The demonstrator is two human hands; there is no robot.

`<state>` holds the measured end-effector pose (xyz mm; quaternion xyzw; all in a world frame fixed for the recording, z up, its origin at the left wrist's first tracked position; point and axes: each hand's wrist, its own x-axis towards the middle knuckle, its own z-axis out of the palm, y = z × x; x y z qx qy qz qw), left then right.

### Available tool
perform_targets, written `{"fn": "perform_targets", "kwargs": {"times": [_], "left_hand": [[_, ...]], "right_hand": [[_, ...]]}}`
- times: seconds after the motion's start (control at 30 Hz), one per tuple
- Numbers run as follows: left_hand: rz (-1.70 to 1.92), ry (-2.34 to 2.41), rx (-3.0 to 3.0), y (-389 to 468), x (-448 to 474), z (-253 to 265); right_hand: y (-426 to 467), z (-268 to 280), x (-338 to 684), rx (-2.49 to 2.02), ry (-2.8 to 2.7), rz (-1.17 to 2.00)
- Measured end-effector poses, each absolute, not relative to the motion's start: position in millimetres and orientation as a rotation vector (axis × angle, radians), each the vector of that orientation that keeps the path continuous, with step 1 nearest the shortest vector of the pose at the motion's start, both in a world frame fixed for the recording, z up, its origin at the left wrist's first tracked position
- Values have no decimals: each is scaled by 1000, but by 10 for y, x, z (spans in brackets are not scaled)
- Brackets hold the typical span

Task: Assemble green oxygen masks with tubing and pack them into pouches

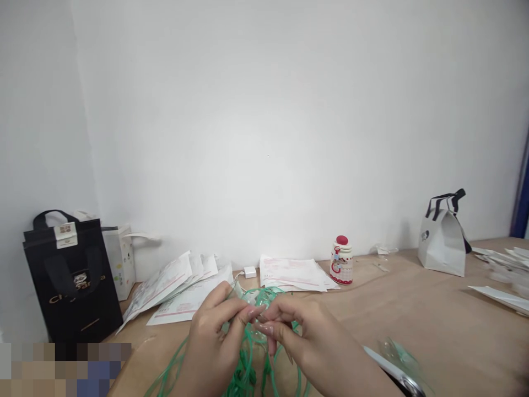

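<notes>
green tubing, tangled, over counter: pinched by left hand and right hand; best teased apart loop by loop, gently.

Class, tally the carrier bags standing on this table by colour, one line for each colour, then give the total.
Black bag: 1
White bags, one beside the black one and one with black handles at the right: 2
Total: 3
</notes>
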<state>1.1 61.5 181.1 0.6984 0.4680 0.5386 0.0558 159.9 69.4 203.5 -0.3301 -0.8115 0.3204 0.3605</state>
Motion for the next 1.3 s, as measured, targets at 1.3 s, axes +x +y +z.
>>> {"fn": "perform_targets", "kwargs": {"times": [1.3], "left_hand": [[1704,857,706,161,229,2107]], "right_hand": [[448,2138,1712,-609,-1622,1205]]}}
